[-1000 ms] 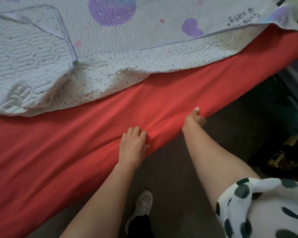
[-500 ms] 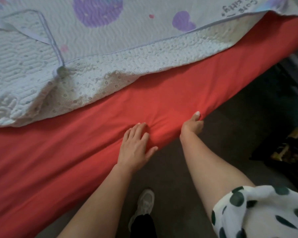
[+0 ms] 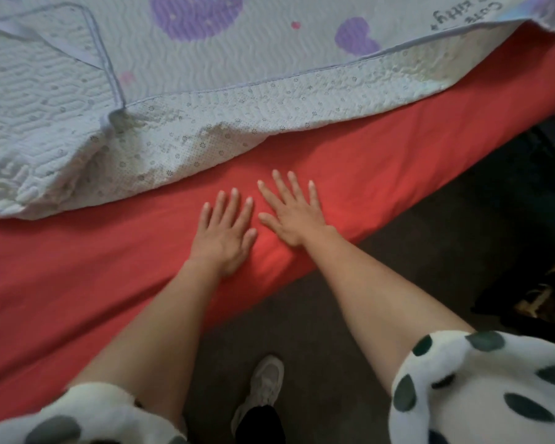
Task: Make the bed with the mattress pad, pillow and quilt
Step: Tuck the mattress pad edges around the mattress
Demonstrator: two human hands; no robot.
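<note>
Flat-fingered on red sheet (image 3: pixel 77 267): left hand (image 3: pixel 223 233), right hand (image 3: pixel 293 216); quilted mattress pad (image 3: pixel 253 62) edge folded back

The left hand (image 3: pixel 225 233) and the right hand (image 3: pixel 293 216) are laid flat, palms down, just beside each other, with the right hand set slightly farther forward. The fingers of both hands are held straight and spread. The left forearm (image 3: pixel 161 315) and the right forearm (image 3: pixel 375 293) are extended forward and converge toward the hands.

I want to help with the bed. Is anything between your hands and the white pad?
Nothing visible. The left hand and right hand lie flat on the red sheet; only bare sheet separates them from the near edge of the mattress pad.
</note>
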